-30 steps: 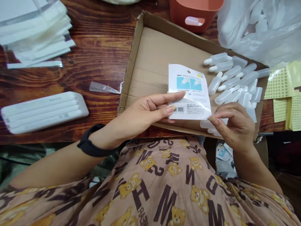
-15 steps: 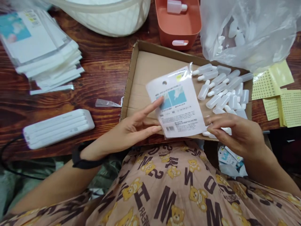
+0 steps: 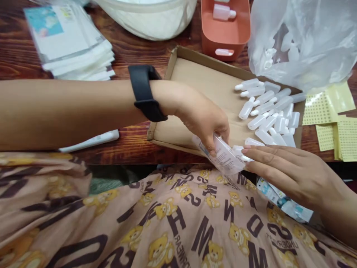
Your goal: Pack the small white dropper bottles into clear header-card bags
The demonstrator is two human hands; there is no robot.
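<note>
My left hand [image 3: 205, 117] is closed on a printed plastic pouch [image 3: 225, 158], bent and tilted over the near edge of the cardboard tray [image 3: 200, 78]. My right hand [image 3: 287, 171] has its fingers pressed together at the pouch's right end, on a small white-capped bottle [image 3: 239, 150] at the pouch's mouth. How far inside the bottle sits, I cannot tell. Several translucent bottles [image 3: 266, 108] lie loose in the right part of the tray, just beyond my right hand.
A stack of printed pouches [image 3: 75, 41] lies at the left, behind my forearm. Along the back stand a white basket [image 3: 156, 22], an orange bin [image 3: 227, 31] and a clear plastic bag [image 3: 320, 44]. Yellow sticker sheets [image 3: 348, 134] lie right; more packets [image 3: 284, 199] sit below the table edge.
The pouch has gone from facing up flat to tilted and bent. My left hand has swung over to grip it from above; my right fingers now press a bottle at its mouth.
</note>
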